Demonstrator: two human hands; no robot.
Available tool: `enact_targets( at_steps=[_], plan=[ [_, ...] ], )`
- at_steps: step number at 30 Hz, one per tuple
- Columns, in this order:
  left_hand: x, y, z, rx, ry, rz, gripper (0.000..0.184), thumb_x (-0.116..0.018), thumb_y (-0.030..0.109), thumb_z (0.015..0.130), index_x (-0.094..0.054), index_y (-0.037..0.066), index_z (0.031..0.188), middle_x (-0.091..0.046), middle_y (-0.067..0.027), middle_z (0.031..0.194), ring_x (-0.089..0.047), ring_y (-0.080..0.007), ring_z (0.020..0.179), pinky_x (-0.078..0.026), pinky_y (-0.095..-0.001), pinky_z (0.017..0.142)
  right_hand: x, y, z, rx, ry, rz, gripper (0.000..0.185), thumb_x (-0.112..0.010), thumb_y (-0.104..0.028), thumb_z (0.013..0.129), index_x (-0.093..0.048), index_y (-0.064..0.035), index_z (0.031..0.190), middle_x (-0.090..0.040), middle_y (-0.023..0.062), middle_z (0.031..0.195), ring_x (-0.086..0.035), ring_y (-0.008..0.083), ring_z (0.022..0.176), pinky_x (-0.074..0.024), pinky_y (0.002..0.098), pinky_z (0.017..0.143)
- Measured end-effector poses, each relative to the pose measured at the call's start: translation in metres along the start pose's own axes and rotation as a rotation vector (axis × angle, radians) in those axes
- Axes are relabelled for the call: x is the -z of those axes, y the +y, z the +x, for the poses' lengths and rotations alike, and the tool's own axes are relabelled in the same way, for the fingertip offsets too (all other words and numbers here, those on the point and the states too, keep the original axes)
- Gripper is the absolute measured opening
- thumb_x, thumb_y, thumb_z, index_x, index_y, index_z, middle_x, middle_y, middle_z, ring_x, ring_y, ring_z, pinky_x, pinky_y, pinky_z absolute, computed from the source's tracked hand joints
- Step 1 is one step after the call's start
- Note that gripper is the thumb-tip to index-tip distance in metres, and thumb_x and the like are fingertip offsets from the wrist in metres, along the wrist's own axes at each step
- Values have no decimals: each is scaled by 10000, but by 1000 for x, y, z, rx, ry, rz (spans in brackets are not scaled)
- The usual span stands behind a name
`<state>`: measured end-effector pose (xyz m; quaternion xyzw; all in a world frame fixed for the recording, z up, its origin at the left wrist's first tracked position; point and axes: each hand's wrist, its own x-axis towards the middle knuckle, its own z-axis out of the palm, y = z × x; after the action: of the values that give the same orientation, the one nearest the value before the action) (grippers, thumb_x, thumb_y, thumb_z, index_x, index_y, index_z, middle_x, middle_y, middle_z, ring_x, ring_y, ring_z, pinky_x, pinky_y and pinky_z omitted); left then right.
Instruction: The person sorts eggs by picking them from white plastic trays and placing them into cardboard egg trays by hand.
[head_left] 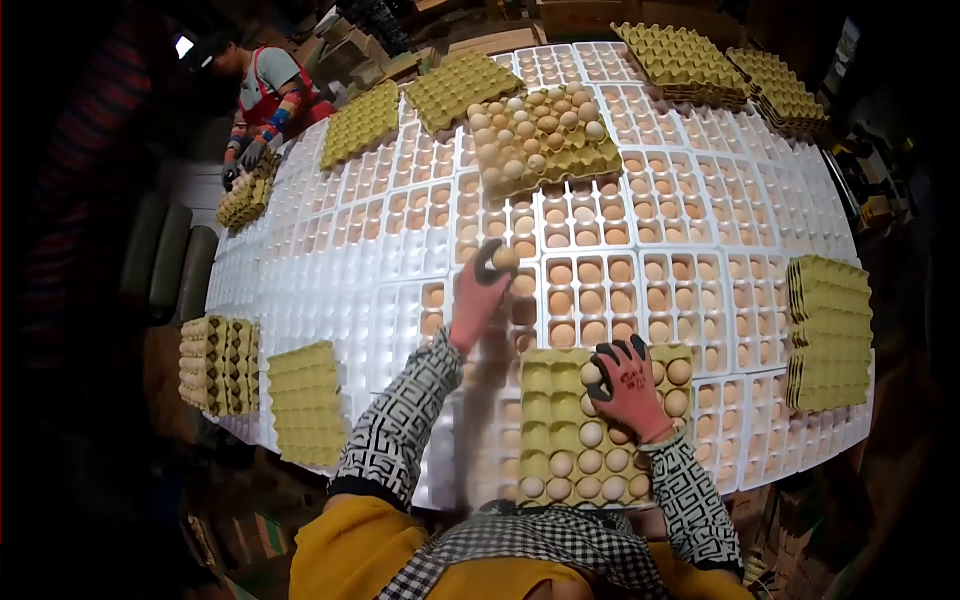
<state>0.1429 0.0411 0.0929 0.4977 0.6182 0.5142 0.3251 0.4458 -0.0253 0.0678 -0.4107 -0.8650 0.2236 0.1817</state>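
My left hand [483, 295], in a pink glove with dark fingertips, is closed on an egg [506, 260]. It hovers above a white foam tray [450, 262] whose cells are partly filled. Over the yellowish pulp egg tray [540, 410] close to my body, my right hand [632, 385] has its gloved fingers curled around a pale egg [591, 373]. Part of that egg and several tray cells are hidden beneath the hand. Eggs fill the right and lower cells of this pulp tray, while its left cells hold none.
Foam trays with eggs [590, 300] cover much of the table. A part-filled pulp tray [545, 140] lies farther back. Stacked pulp trays stand at right [828, 335], back right [680, 60] and left [215, 365]. A co-worker [270, 90] handles trays at the far left.
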Motion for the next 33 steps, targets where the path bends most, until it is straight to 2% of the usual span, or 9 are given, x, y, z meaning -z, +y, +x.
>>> enact_targets(
  at_steps=[9,10,12,17,22,24,26,30,33],
  plan=[
    [-99,-24,219,-295,18,178,598,-694,122,780,-503,16,1337,-615,-196,1235,-591,-363,1140,-471,-367,964,1,-6,3,-61,-3,9,500,-702,-292,719,-575,-75,1152,-526,125,1243,-445,356,1229,-271,555,1136],
    [-99,-34,230,-335,1,209,603,-683,105,816,-469,-10,1369,-594,-169,1290,-594,-212,1136,-483,-306,928,4,-7,5,-51,7,25,491,-700,-289,725,-576,-72,1147,-531,126,1235,-447,360,1231,-279,555,1132],
    [-104,-40,214,-216,5,54,493,-688,134,800,-567,16,1263,-647,-173,1177,-627,-311,1092,-490,-366,924,6,-8,8,-69,-20,55,503,-714,-306,715,-579,-66,1136,-536,124,1230,-446,359,1237,-280,550,1133],
    [-65,-29,89,-55,-161,-44,342,-702,96,830,-647,26,1161,-692,-115,974,-655,-199,892,-509,-306,795,12,-14,4,-125,50,114,514,-779,-240,653,-576,-52,1087,-576,130,1194,-492,368,1199,-304,544,1113],
    [-14,-20,-19,44,-237,-29,405,-696,75,831,-616,41,1227,-656,-117,1138,-659,-202,942,-520,-305,824,43,-22,-13,-233,312,258,491,-790,-147,663,-585,-46,1098,-592,140,1182,-546,353,1130,-406,455,1051],
    [-4,-2,-62,39,-409,134,459,-711,92,807,-609,65,1254,-625,-133,1204,-635,-254,1034,-504,-355,898,60,-22,-34,-609,448,909,503,-710,-148,774,-559,8,1227,-601,97,1210,-601,179,1046,-502,295,861],
    [-9,19,-96,-184,-495,418,525,-749,148,747,-613,77,1249,-604,-152,1227,-542,-349,1166,-410,-432,1033,90,-5,-57,-601,512,1195,545,-633,-191,823,-501,26,1305,-576,121,1264,-604,228,1109,-505,337,932],
    [-61,46,-119,-433,-601,535,669,-796,229,714,-554,79,1320,-525,-144,1372,-445,-400,1300,-303,-500,1127,126,30,-75,-620,488,966,423,-606,-162,881,-550,36,1251,-641,83,1065,-627,180,913,-523,298,791],
    [-120,46,-117,-499,-692,692,578,-756,308,748,-580,48,1233,-591,-147,1237,-501,-364,1212,-308,-488,1113,98,44,-61,-533,161,70,526,-726,-250,769,-601,-118,1263,-671,98,955,-653,209,873,-508,342,747]
  ],
)
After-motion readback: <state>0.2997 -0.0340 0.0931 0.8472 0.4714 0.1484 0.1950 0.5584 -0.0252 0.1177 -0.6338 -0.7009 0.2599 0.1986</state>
